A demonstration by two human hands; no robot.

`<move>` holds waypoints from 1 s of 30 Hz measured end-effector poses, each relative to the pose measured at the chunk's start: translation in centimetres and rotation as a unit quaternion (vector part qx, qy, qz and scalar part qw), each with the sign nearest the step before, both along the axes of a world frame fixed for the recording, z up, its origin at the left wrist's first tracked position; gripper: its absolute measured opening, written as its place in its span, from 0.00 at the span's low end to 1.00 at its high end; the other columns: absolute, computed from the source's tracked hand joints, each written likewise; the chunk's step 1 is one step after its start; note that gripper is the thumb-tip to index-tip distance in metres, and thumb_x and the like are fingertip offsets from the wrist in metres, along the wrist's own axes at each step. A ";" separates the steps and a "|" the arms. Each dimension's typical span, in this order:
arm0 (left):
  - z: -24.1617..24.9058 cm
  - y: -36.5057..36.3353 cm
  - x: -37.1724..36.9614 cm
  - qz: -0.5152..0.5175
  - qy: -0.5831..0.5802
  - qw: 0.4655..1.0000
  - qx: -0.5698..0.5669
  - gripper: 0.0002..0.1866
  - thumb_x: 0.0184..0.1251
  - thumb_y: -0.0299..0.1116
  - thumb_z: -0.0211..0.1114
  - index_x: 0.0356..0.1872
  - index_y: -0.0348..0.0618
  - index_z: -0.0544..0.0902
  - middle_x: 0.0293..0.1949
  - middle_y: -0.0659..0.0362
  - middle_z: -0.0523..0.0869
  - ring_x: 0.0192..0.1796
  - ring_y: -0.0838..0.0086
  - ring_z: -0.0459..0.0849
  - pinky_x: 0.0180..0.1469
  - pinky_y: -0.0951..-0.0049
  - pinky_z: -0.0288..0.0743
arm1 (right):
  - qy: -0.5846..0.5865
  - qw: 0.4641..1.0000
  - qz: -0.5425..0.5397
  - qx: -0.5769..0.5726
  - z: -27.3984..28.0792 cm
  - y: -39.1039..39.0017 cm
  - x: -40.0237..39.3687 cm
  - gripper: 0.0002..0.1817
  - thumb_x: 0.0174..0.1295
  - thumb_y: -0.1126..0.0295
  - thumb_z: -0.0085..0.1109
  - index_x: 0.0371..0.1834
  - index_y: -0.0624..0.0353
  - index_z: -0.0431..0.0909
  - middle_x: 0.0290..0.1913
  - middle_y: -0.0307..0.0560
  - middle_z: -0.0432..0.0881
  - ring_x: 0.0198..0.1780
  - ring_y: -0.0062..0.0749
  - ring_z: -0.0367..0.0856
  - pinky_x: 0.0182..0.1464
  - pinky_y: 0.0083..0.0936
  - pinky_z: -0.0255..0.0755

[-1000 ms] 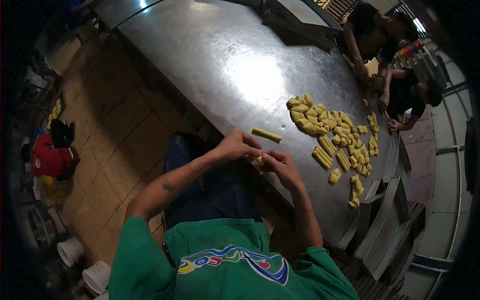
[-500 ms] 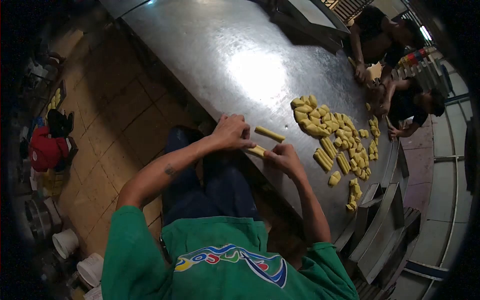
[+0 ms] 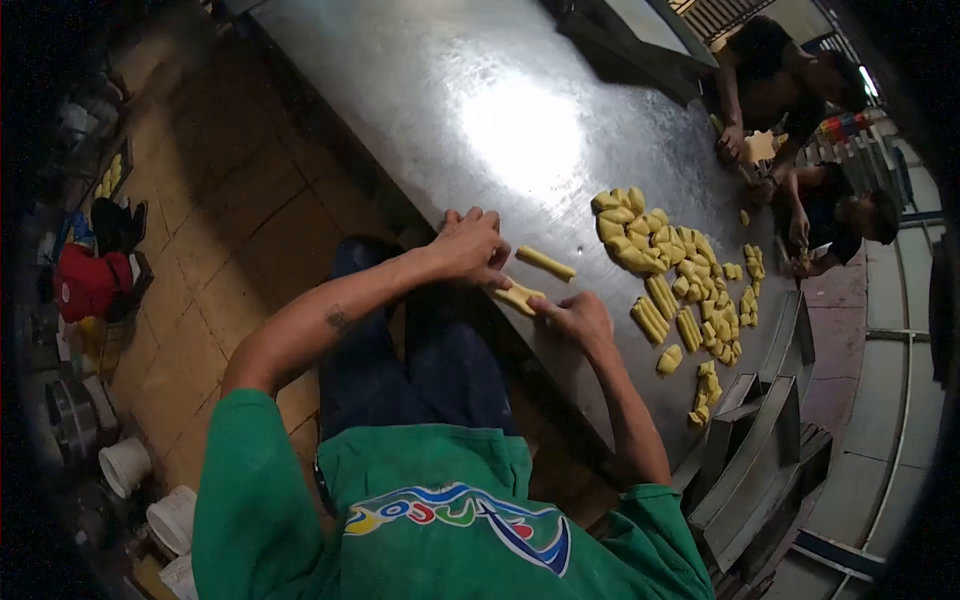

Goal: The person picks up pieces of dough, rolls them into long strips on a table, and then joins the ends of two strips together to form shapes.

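Dough roll now down on counter edge

Dough roll (image 3: 520, 297) lies on the steel counter (image 3: 450, 110) at its near edge, between both hands. Left hand (image 3: 470, 245) rests flat over one end, fingers spread, no closed grip. Right hand (image 3: 578, 315) touches the other end; its grip cannot be told from this angle. A second earlier the piece was held up between pinching fingertips, clear of the surface. A finished stick (image 3: 545, 263) lies just beyond. The dough pile (image 3: 670, 270) sits further right, unchanged. Two other people (image 3: 800, 130) work at the far end.
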State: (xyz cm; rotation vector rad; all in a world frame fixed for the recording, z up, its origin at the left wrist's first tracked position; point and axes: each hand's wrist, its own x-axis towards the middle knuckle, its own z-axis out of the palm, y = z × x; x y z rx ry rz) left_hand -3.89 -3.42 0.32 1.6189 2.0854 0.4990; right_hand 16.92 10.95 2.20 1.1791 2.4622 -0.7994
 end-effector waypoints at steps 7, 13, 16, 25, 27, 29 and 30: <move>0.5 0.2 1.1 0.029 0.008 1.000 0.008 0.24 0.38 0.60 0.77 0.27 0.50 0.86 0.43 0.53 0.76 0.56 0.57 0.70 0.55 0.50 0.58 | 0.002 0.984 0.140 0.107 -0.2 -0.3 -1.0 0.41 0.45 0.27 0.64 0.19 0.64 0.86 0.12 0.48 0.77 0.16 0.34 0.78 0.24 0.32 0.70; 0.6 1.9 1.9 0.072 0.013 0.996 -0.055 0.23 0.40 0.54 0.78 0.33 0.50 0.86 0.49 0.50 0.76 0.59 0.53 0.68 0.57 0.45 0.58 | -0.031 0.999 0.031 0.017 -0.4 -0.2 -2.1 0.45 0.42 0.24 0.63 0.15 0.66 0.83 0.13 0.47 0.78 0.17 0.35 0.79 0.23 0.34 0.69; 0.5 0.6 0.3 0.020 0.002 0.999 -0.029 0.20 0.42 0.55 0.77 0.29 0.54 0.85 0.48 0.53 0.76 0.60 0.55 0.68 0.58 0.46 0.57 | -0.026 1.000 0.008 -0.006 -1.4 0.8 0.0 0.47 0.42 0.20 0.59 0.12 0.66 0.80 0.11 0.45 0.73 0.16 0.35 0.75 0.22 0.37 0.67; -1.4 -0.1 0.4 0.039 -0.002 0.999 0.019 0.22 0.48 0.62 0.72 0.25 0.55 0.83 0.45 0.58 0.78 0.57 0.59 0.71 0.56 0.46 0.58 | 0.005 0.999 0.024 0.031 -2.2 0.8 -1.0 0.49 0.42 0.19 0.58 0.12 0.67 0.80 0.11 0.47 0.73 0.16 0.35 0.75 0.22 0.37 0.68; -1.2 0.2 -0.7 0.007 0.002 1.000 0.010 0.26 0.48 0.68 0.70 0.29 0.56 0.81 0.46 0.58 0.75 0.56 0.62 0.70 0.57 0.48 0.57 | 0.001 0.998 0.057 0.023 -0.8 1.4 -0.9 0.47 0.41 0.21 0.61 0.15 0.67 0.83 0.11 0.48 0.75 0.16 0.34 0.76 0.22 0.36 0.68; -0.3 0.0 -0.6 -0.009 0.023 0.999 0.025 0.32 0.41 0.74 0.70 0.27 0.54 0.81 0.44 0.58 0.75 0.56 0.60 0.70 0.56 0.49 0.57 | 0.054 0.987 0.137 0.065 0.0 0.8 -0.3 0.47 0.41 0.21 0.61 0.15 0.67 0.83 0.10 0.47 0.74 0.15 0.34 0.75 0.22 0.36 0.68; 0.1 -0.3 -0.4 -0.020 0.025 0.999 0.040 0.33 0.39 0.75 0.70 0.26 0.54 0.81 0.43 0.57 0.75 0.56 0.59 0.70 0.56 0.49 0.57 | 0.098 0.970 0.202 0.092 0.2 0.4 -0.1 0.47 0.40 0.21 0.62 0.15 0.66 0.84 0.09 0.47 0.74 0.14 0.35 0.75 0.21 0.36 0.68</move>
